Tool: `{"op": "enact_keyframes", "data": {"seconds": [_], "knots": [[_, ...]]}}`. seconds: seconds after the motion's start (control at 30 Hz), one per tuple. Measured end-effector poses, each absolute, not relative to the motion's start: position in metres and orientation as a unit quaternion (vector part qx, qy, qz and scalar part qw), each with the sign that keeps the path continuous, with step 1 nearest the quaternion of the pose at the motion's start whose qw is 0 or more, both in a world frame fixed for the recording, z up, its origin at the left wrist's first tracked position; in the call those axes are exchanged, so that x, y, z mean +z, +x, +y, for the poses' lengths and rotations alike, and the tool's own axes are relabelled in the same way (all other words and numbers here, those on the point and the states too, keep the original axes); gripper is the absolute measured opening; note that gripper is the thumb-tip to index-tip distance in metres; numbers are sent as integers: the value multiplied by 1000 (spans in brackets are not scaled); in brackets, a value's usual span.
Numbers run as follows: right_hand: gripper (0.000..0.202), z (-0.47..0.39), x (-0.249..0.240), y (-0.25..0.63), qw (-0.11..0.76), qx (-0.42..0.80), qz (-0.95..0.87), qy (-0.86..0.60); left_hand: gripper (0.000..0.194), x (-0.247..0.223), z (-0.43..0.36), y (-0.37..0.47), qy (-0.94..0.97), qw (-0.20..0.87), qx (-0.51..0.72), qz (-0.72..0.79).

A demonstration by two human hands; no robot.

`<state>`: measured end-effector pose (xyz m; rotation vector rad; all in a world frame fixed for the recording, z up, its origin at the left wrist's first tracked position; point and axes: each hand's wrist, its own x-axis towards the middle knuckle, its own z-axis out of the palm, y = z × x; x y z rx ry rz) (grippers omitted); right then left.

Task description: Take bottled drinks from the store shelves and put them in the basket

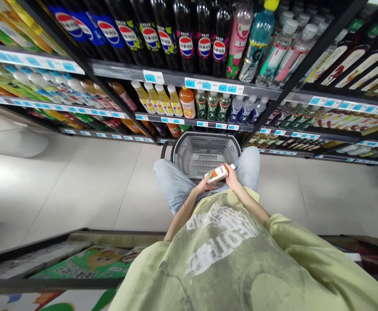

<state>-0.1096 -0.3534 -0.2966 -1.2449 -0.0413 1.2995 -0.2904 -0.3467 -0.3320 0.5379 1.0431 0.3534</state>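
Note:
A small drink bottle with a white cap and a white label showing orange pictures lies tilted across my lap. My left hand is closed round its lower end, on the left. Near the cap, my right hand grips the other end. Just beyond the bottle, between my knees, stands a grey shopping basket with slotted walls; I see nothing inside it. Its black handle hangs at the left side.
Shelves of drinks rise in front, with large cola bottles above and small bottles lower down. A shelf edge carries price tags. Behind me runs another shelf with a green package. Pale floor tiles lie between.

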Motion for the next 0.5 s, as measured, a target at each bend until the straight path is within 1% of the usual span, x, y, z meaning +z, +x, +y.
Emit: {"op": "enact_keyframes", "data": {"seconds": [0.1, 0.23, 0.37, 0.5], "knots": [[24, -360, -303, -112, 586, 535, -68, -605, 57, -334, -347, -289, 234, 790, 238, 515], [35, -372, -299, -112, 539, 511, -150, -652, 59, -337, -346, -291, 230, 753, 296, 541], [38, -375, -284, -107, 513, 483, -237, -668, 62, -337, -347, -289, 249, 733, 294, 560], [45, -359, -280, -94, 465, 452, -327, -687, 62, -343, -351, -283, 320, 695, 271, 585]]}}
